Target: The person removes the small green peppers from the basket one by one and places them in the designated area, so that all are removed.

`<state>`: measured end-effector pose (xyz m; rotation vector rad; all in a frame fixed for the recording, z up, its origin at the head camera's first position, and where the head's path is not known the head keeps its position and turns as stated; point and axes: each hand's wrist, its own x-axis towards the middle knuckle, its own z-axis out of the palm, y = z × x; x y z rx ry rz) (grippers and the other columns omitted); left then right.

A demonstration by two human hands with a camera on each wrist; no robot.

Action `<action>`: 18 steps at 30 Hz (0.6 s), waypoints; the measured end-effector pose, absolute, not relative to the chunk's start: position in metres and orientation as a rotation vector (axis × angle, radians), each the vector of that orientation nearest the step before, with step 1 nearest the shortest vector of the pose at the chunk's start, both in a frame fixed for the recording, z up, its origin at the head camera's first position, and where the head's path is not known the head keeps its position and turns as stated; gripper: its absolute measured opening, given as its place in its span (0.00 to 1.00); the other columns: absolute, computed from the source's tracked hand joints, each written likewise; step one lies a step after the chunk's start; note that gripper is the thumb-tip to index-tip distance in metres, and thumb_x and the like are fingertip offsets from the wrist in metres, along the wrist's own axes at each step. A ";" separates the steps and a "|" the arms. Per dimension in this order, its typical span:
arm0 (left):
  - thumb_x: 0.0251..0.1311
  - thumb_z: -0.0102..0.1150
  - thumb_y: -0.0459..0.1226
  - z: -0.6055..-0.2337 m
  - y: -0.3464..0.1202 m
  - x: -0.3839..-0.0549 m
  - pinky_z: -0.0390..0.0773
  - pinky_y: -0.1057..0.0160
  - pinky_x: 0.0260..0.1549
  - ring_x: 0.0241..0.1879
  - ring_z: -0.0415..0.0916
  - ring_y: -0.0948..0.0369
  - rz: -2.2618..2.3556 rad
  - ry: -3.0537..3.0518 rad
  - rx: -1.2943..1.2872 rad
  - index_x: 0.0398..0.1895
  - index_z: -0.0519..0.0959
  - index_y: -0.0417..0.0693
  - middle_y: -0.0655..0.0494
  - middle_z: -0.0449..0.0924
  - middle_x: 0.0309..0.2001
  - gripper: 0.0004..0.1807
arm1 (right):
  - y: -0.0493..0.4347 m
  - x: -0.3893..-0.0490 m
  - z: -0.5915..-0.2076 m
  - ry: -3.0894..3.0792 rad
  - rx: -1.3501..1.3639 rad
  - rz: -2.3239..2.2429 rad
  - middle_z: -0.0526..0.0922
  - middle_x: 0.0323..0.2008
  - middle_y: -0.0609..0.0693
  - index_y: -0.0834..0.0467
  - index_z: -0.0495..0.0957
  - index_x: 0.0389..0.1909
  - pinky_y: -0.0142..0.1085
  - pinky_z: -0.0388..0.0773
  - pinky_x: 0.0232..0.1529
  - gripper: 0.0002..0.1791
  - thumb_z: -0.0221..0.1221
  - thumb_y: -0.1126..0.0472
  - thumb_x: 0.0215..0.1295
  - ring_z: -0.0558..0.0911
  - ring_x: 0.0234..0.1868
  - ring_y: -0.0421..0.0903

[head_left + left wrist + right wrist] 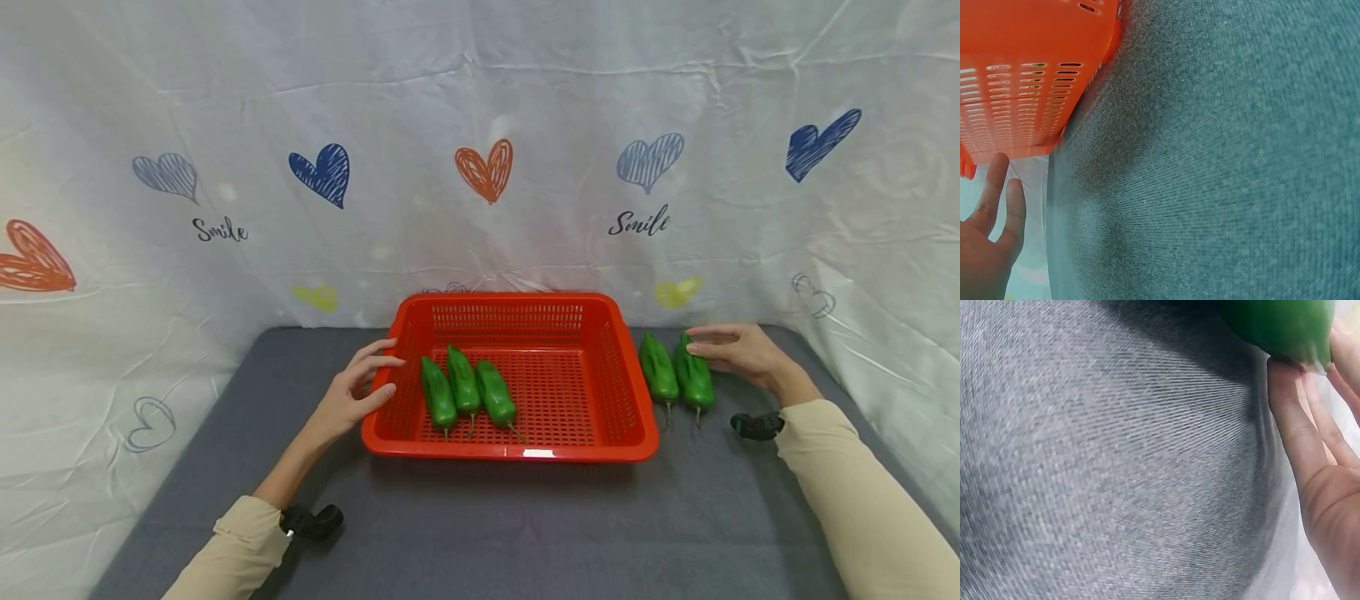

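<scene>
A red plastic basket [517,452] stands on the grey cloth with three green peppers [465,382] lying side by side in its left half. At its left rim is my left hand [358,390], fingers spread and loosely bent, fingertips over the edge. Two of those fingers [1015,206] show nearly straight beside the basket wall [1035,112] in the left wrist view. Two more green peppers lie right of the basket. My right hand [738,354] pinches the upper end of the outer pepper [693,379]; the inner pepper [660,372] lies beside it, untouched.
Grey cloth [510,533] covers the table. Behind it hangs a white curtain [405,242] printed with hearts and words, close to the basket's back rim. Black bands [311,522] are on both wrists.
</scene>
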<state>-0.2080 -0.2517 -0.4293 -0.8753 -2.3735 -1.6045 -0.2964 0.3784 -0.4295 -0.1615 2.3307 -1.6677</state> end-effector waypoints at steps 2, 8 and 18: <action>0.66 0.59 0.24 -0.429 -0.252 -0.208 0.68 0.61 0.59 0.69 0.59 0.48 -1.607 -2.371 -0.876 0.61 0.76 0.35 0.45 0.58 0.74 0.20 | 0.378 -0.296 -0.431 2.331 -0.164 -1.676 0.82 0.47 0.35 0.73 0.64 0.71 0.36 0.80 0.49 0.36 0.66 0.60 0.69 0.82 0.48 0.35; 0.66 0.60 0.24 -0.428 -0.250 -0.207 0.70 0.61 0.58 0.69 0.60 0.47 -1.613 -2.378 -0.864 0.61 0.76 0.35 0.44 0.58 0.74 0.20 | 0.375 -0.294 -0.432 2.355 -0.147 -1.688 0.82 0.48 0.37 0.75 0.63 0.70 0.35 0.80 0.48 0.37 0.66 0.61 0.69 0.83 0.46 0.33; 0.67 0.59 0.25 -0.430 -0.252 -0.208 0.66 0.59 0.60 0.70 0.58 0.48 -1.602 -2.392 -0.855 0.61 0.77 0.36 0.47 0.58 0.75 0.19 | 0.372 -0.295 -0.436 2.504 -0.159 -1.632 0.84 0.50 0.48 0.76 0.68 0.66 0.33 0.81 0.43 0.34 0.68 0.60 0.68 0.83 0.43 0.32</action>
